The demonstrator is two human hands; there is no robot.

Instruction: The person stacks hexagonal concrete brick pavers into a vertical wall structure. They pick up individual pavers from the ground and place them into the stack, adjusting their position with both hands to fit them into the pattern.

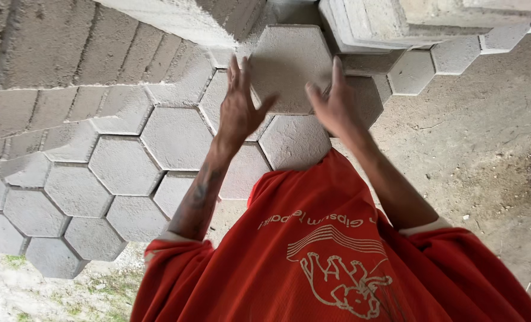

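Note:
I hold a grey hexagonal concrete paver [289,62] between both hands, just above a patch of laid hexagonal pavers [125,164]. My left hand [238,107] presses on the paver's left edge with the fingers spread upward. My right hand [336,102] grips its right edge, thumb on the near side. The paver hovers over or rests on the far part of the laid patch; whether it touches the pavers below cannot be told. My red shirt [337,256] fills the bottom of the view.
Stacked concrete slabs [385,21] stand at the far side, right behind the held paver. A wall of grey blocks [51,53] runs along the upper left. Bare dirt ground [486,137] lies to the right, and sparse grass [33,292] at the lower left.

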